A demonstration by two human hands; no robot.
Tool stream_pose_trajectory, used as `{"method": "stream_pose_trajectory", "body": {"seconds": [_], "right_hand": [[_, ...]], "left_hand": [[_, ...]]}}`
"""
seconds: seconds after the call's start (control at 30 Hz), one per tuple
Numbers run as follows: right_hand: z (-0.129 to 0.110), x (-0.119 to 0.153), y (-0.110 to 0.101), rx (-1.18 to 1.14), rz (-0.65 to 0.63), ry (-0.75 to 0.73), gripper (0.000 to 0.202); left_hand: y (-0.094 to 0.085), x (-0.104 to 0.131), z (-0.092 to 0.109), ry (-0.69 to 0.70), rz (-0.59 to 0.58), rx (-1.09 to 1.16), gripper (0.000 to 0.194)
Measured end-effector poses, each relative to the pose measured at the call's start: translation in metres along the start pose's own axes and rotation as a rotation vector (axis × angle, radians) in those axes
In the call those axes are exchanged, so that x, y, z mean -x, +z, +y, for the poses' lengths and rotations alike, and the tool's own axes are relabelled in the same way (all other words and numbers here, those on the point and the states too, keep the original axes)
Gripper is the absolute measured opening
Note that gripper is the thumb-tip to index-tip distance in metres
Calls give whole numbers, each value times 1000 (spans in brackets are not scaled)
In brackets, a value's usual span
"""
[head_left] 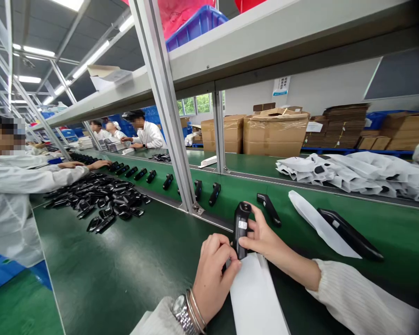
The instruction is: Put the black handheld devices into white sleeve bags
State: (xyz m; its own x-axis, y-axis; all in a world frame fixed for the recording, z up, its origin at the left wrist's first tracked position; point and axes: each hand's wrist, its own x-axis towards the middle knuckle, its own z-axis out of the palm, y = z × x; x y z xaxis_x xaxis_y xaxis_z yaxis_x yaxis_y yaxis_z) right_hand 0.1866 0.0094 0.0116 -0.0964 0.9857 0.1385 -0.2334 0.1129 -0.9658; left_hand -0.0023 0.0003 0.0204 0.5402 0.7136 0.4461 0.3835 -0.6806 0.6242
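Upright in my right hand is a black handheld device with a small white label on its side. The fingers of that hand wrap round its upper part. My left hand pinches the open end of a white sleeve, right at the device's lower end. The sleeve lies below the device and runs toward the bottom edge of the view. To the right, another black device lies beside a white sleeve. One more black device rests on the green belt just behind my right hand.
A pile of black parts covers the left of the green table. A metal post rises ahead. White sleeves are heaped at the back right. A co-worker's sleeve reaches in from the left. Several black devices line the belt.
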Motion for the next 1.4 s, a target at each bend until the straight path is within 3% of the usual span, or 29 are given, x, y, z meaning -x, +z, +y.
{"method": "stream_pose_trajectory", "body": {"seconds": [0.13,0.23,0.3,0.37,0.43,0.57,0.67,0.77,0.8,0.87,0.97,1.07,1.23,1.4], "right_hand": [[1,8,13,194,-138,-69,30],[4,16,21,252,-333,56,34],[4,16,22,254,-364,114,39],[-2,9,15,320,-244,69,38],[-14,-7,-1,467,-24,-40,33],[-43,-55,-53,822,384,-206,30],[-56,-87,-90,942,492,-226,28],[-53,-110,-102,1055,491,-248,16],[-48,-116,-100,1081,465,-255,10],[-35,-129,-85,1111,381,-259,19],[-10,-147,-50,1113,205,-214,37],[17,-163,-15,1096,86,-129,41],[39,-179,6,995,152,29,29],[25,-165,2,697,211,68,28]], "left_hand": [[-3,2,2,-3,116,55,13],[-3,1,0,-72,225,113,13],[-1,-1,-3,-124,261,156,14],[0,-4,-8,-167,268,169,15],[0,-6,-14,-212,244,124,15],[-1,-7,-21,-307,93,-73,17],[-1,-5,-21,-347,-39,-156,15],[2,-4,-20,-339,-99,-135,11],[3,-4,-20,-323,-104,-113,8],[5,-3,-20,-278,-94,-75,8],[7,-2,-20,-204,-57,-87,15],[7,-2,-19,-155,-42,-142,20],[5,-2,-18,-110,-41,-169,21],[2,-4,-15,-58,-29,-152,21]]}}
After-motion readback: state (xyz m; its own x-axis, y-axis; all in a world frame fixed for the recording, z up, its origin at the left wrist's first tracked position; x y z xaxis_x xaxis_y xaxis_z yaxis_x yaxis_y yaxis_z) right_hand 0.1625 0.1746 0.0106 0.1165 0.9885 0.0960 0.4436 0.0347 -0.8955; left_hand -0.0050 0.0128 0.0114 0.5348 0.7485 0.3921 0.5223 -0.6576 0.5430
